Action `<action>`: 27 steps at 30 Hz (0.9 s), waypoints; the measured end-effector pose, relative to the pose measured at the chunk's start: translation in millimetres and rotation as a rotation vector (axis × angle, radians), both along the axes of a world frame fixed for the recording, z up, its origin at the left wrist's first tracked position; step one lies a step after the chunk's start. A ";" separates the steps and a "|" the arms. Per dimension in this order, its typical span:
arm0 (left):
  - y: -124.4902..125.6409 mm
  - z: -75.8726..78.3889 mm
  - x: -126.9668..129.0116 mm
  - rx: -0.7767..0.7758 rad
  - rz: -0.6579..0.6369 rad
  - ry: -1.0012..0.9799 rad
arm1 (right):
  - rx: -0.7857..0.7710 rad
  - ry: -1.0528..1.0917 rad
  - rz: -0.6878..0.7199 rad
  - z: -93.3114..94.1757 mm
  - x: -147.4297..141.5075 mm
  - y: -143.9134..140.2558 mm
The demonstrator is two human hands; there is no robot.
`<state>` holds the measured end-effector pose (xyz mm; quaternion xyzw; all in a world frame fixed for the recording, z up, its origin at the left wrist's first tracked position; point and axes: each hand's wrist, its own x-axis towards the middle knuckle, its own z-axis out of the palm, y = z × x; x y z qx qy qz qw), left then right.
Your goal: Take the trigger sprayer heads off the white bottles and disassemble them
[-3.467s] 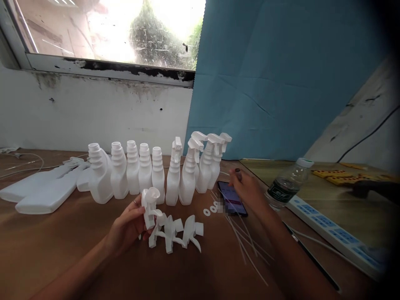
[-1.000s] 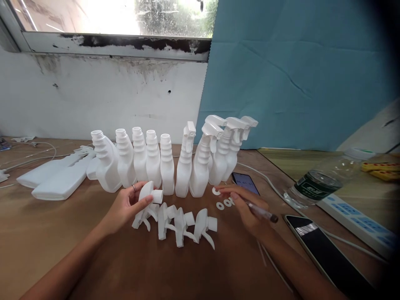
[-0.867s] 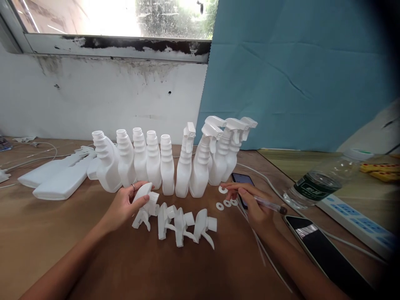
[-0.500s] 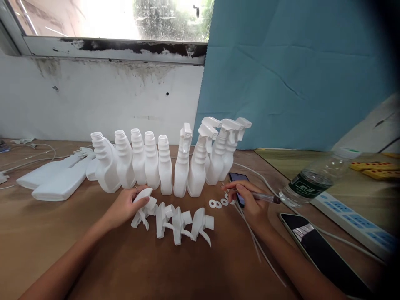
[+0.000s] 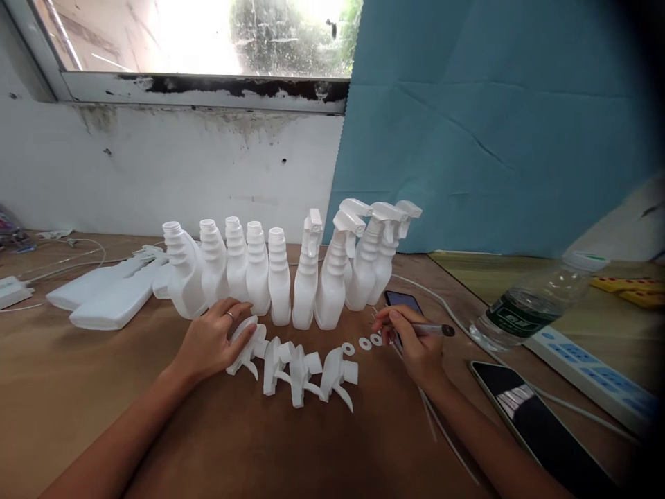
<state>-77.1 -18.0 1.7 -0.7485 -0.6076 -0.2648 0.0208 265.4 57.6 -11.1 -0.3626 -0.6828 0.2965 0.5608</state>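
Our left hand [image 5: 210, 339] rests loosely curled on the end trigger sprayer head [image 5: 244, 341] on the counter [image 5: 77, 388]; right hand [image 5: 415, 343] pinches a pen [image 5: 429, 330] beside the white washers [image 5: 364, 344]. We'd steady the head, tip low.

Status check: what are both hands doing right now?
Left hand rests on a spray trigger head, grip loose. Right hand pinches a pen by the white washers. Nothing between hands and parts.
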 end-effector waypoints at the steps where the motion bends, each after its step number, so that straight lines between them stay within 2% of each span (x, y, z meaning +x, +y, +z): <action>1: 0.2 0.0 -0.4 0.052 0.004 -0.015 | 0.021 -0.024 -0.005 -0.6 0.9 0.0; 3: 1.0 5.2 2.6 0.120 0.009 -0.059 | 0.076 -0.084 -0.016 -1.3 2.6 -0.3; 5: 3.2 16.7 12.2 0.158 0.000 -0.103 | 0.143 -0.152 -0.028 -0.9 3.3 -1.4; 11: 24.3 69.2 69.6 0.259 -0.166 -0.231 | 0.306 -0.313 -0.043 -0.1 0.1 -4.8; 16: 41.5 103.5 107.0 0.282 -0.114 -0.172 | 0.357 -0.378 -0.066 -2.3 2.8 -3.1; 19: 45.0 111.0 115.0 0.280 -0.041 -0.099 | 0.375 -0.386 -0.081 -1.3 4.9 -2.6; 22: 47.6 111.3 115.3 0.310 -0.001 -0.084 | 0.391 -0.394 -0.076 -0.4 5.4 -3.0; 27: 43.9 115.2 110.1 0.476 0.063 -0.154 | 0.418 -0.364 -0.062 -0.3 3.6 -6.7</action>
